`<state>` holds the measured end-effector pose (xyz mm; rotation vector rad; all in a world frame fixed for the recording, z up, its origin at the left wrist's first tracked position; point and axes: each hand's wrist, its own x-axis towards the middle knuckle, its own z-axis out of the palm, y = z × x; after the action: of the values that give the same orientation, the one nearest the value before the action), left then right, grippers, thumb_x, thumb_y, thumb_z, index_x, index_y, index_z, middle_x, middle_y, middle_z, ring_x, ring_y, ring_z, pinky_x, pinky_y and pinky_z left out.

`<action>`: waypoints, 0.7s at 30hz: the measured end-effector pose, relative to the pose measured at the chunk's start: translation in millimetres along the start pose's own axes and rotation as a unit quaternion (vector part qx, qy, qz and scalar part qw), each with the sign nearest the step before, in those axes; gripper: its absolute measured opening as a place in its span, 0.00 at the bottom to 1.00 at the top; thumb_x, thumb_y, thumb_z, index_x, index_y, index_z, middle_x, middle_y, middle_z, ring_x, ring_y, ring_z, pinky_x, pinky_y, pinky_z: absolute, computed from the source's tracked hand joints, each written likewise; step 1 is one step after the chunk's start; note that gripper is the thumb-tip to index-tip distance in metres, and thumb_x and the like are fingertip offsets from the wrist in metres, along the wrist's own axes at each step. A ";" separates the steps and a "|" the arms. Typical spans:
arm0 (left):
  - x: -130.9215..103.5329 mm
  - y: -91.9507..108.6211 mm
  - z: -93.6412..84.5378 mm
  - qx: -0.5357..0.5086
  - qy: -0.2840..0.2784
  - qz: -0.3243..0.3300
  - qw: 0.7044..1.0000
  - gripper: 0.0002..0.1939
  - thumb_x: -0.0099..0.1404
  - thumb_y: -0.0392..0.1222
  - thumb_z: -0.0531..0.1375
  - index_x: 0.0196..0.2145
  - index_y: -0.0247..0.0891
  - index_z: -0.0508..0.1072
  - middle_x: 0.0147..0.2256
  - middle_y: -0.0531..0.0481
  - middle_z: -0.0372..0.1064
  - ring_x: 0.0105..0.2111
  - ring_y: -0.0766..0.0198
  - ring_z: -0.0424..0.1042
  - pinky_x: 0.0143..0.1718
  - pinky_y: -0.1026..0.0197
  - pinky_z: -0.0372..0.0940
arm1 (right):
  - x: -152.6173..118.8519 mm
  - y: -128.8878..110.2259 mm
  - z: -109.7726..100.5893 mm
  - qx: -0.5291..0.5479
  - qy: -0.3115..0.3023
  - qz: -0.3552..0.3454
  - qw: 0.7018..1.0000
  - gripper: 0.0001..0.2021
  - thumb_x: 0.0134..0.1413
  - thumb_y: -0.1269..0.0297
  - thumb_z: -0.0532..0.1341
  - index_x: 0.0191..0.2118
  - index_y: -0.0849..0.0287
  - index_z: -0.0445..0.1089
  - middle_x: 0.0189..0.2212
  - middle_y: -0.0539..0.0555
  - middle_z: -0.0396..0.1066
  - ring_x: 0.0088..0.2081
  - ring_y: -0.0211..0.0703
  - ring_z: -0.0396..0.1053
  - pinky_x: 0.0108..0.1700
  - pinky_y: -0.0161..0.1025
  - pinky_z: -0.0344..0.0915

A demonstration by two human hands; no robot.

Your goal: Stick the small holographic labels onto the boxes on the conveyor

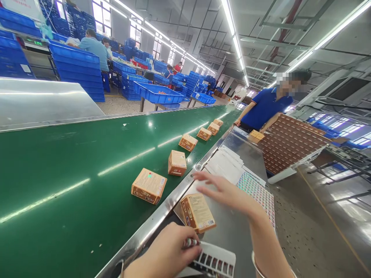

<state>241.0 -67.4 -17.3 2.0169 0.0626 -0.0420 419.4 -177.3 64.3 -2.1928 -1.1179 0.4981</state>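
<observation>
My left hand point(174, 247) is closed on a curled strip of labels point(217, 259), white with rows of small dark stickers. Just beyond it, a small orange-brown printed box point(199, 211) sits on the metal side table, close to the belt's rail. Over the far side of that box hovers my right hand point(217, 189), fingers stretched out and a little blurred, with nothing in it. On the green belt, the nearest boxes of the same kind are one point(149, 184) to the left and another point(177, 162) slightly farther off.
The green conveyor belt point(72, 173) runs away to the upper right, carrying several more boxes. White papers point(224, 164) and a shiny label sheet point(257, 195) lie on the metal table point(237, 239). A co-worker in blue point(265, 108) stands beside a large brown stack point(292, 141). Blue crates point(158, 94) stand beyond the belt.
</observation>
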 end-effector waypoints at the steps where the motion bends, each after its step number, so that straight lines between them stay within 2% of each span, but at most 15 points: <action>1: -0.4 2.5 -5.9 -0.030 0.006 -0.014 0.999 0.07 0.61 0.40 0.60 0.31 0.39 0.79 0.27 0.52 0.75 0.29 0.61 0.69 0.31 0.64 0.59 | -16.9 -8.9 2.7 -0.001 -0.055 -0.043 0.998 0.17 0.57 0.53 0.64 0.52 0.49 0.74 0.48 0.52 0.78 0.49 0.50 0.75 0.55 0.48 0.69; 2: -0.1 4.7 -11.3 -0.062 0.006 -0.021 0.998 0.08 0.61 0.42 0.59 0.31 0.38 0.78 0.27 0.52 0.74 0.29 0.61 0.68 0.32 0.64 0.59 | -32.6 -16.2 6.5 -0.013 -0.083 -0.080 0.993 0.14 0.58 0.57 0.65 0.49 0.49 0.75 0.43 0.51 0.79 0.45 0.47 0.76 0.50 0.44 0.72; 3: 0.8 6.7 -15.9 -0.093 0.003 -0.022 0.995 0.10 0.61 0.44 0.58 0.30 0.38 0.77 0.28 0.53 0.73 0.30 0.62 0.67 0.33 0.64 0.59 | -46.3 -21.7 11.4 -0.036 -0.082 -0.111 0.990 0.10 0.61 0.61 0.63 0.47 0.50 0.75 0.41 0.50 0.79 0.42 0.45 0.77 0.46 0.40 0.73; 5: 3.2 10.2 -22.1 -0.149 -0.010 -0.015 0.989 0.12 0.61 0.46 0.56 0.30 0.37 0.75 0.27 0.53 0.70 0.29 0.62 0.65 0.33 0.64 0.59 | -66.7 -27.4 23.1 -0.106 -0.015 -0.160 0.981 0.07 0.65 0.66 0.59 0.44 0.53 0.74 0.36 0.50 0.78 0.37 0.43 0.76 0.39 0.38 0.73; 7: 5.2 13.5 -24.0 -0.197 -0.024 -0.008 0.980 0.12 0.60 0.47 0.54 0.30 0.37 0.73 0.26 0.54 0.66 0.29 0.63 0.62 0.32 0.63 0.58 | -78.4 -28.0 34.3 -0.173 0.064 -0.203 0.962 0.09 0.68 0.70 0.55 0.44 0.55 0.72 0.34 0.52 0.77 0.34 0.43 0.74 0.36 0.39 0.72; 10: 6.0 17.9 -21.8 -0.259 -0.048 0.007 0.965 0.12 0.59 0.47 0.53 0.30 0.36 0.72 0.27 0.53 0.65 0.29 0.64 0.61 0.32 0.63 0.58 | -86.3 -25.7 45.3 -0.222 0.117 -0.246 0.936 0.12 0.68 0.74 0.51 0.47 0.55 0.70 0.34 0.52 0.76 0.33 0.44 0.72 0.38 0.41 0.70; 14: 6.5 17.1 -15.5 -0.304 -0.066 0.021 0.950 0.14 0.59 0.50 0.56 0.33 0.36 0.72 0.30 0.51 0.67 0.31 0.63 0.63 0.32 0.63 0.59 | -90.2 -22.8 48.7 -0.246 0.147 -0.250 0.925 0.11 0.67 0.75 0.52 0.46 0.56 0.69 0.33 0.52 0.76 0.33 0.43 0.72 0.39 0.42 0.69; 17: 7.9 11.9 -11.6 -0.309 -0.043 -0.005 0.950 0.16 0.58 0.52 0.59 0.36 0.37 0.71 0.26 0.54 0.65 0.27 0.64 0.61 0.27 0.64 0.56 | -91.2 -20.1 47.1 -0.228 0.147 -0.241 0.932 0.09 0.67 0.74 0.53 0.41 0.56 0.69 0.30 0.51 0.74 0.30 0.42 0.70 0.34 0.39 0.68; 21: 7.0 9.2 -10.9 -0.294 -0.008 -0.017 0.955 0.15 0.60 0.53 0.58 0.28 0.38 0.68 0.20 0.59 0.56 0.22 0.68 0.53 0.24 0.65 0.50 | -91.5 -18.3 44.2 -0.193 0.135 -0.219 0.947 0.09 0.69 0.70 0.53 0.38 0.55 0.68 0.27 0.50 0.73 0.28 0.40 0.69 0.32 0.37 0.68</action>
<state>248.6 -61.3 -4.7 1.4179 0.0890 -0.0546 331.0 -228.4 48.7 -2.1402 -1.5873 -0.2299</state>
